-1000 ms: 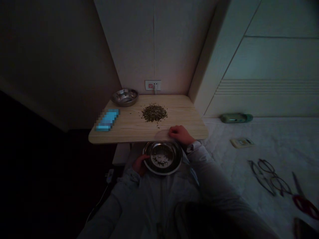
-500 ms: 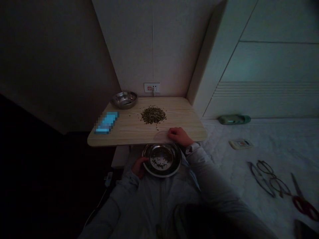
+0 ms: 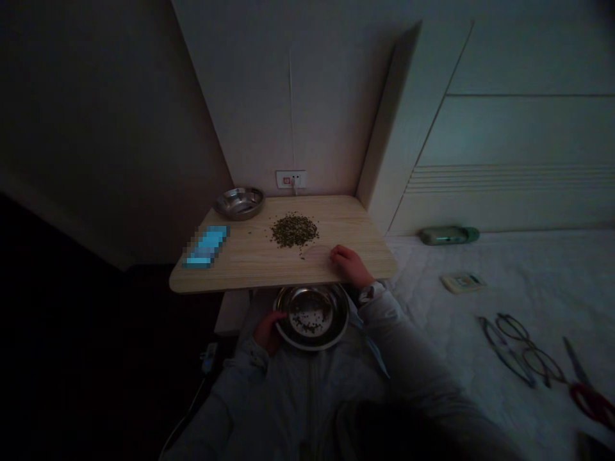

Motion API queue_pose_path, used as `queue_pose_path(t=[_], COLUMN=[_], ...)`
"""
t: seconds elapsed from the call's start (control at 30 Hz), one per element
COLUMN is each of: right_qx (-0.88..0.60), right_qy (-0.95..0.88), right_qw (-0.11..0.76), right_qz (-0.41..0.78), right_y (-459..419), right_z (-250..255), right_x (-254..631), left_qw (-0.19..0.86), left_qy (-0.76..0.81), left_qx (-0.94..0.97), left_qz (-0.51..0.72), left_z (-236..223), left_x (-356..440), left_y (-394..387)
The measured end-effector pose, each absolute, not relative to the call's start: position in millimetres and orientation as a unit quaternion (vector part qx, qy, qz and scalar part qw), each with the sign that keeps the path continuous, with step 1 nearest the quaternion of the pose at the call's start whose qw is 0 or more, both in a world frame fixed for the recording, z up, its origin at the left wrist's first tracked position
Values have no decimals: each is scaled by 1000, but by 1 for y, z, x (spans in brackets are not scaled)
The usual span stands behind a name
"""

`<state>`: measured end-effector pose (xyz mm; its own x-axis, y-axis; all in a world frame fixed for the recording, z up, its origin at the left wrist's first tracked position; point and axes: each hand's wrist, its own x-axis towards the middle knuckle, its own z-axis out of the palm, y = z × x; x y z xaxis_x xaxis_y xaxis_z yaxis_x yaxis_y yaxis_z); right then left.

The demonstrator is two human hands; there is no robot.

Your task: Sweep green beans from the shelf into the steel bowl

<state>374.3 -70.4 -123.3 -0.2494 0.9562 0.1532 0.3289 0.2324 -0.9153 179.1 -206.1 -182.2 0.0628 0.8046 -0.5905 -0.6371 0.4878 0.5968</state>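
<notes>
My left hand (image 3: 270, 331) grips the left rim of a steel bowl (image 3: 340, 326), thumb over the edge. The bowl rests on my lap under the table's front edge, with small dark seeds (image 3: 310, 322) scattered in its bottom. Over the front right of the wooden table (image 3: 355, 221), my right hand (image 3: 350, 264) is closed on a thin clear round piece (image 3: 317, 254), maybe plastic; its exact kind I cannot make out. This piece reaches left toward a pile of greenish-brown seeds (image 3: 294, 230) in the middle of the tabletop.
A second steel bowl (image 3: 240, 203) stands at the back left of the table, near a lit phone (image 3: 207, 246). On the bed to the right lie a green case (image 3: 448, 235), a small pale packet (image 3: 462, 282), glasses (image 3: 531, 349) and red-handled scissors (image 3: 589, 397). A socket (image 3: 291, 179) is on the wall.
My right hand has moved slightly forward over the table, bringing the clear piece closer to the seed pile. My left hand stays on the bowl's rim. The view has tilted slightly up.
</notes>
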Motion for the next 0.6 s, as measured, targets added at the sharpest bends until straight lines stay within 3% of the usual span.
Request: queue_pose_path(t=[0.13,0.6], right_qx=[-465,-501], right_qy=[-654,-695], right_qw=[442,388], right_qz=[402,338], right_y=[-69,-70], right_z=[-126,-131], right_x=[373,370], left_qw=[727,722], left_qy=[457,442], left_qx=[77,79], left_qz=[507,526], left_z=[-183,-189], left_x=[179,177], left_y=[-206,-206])
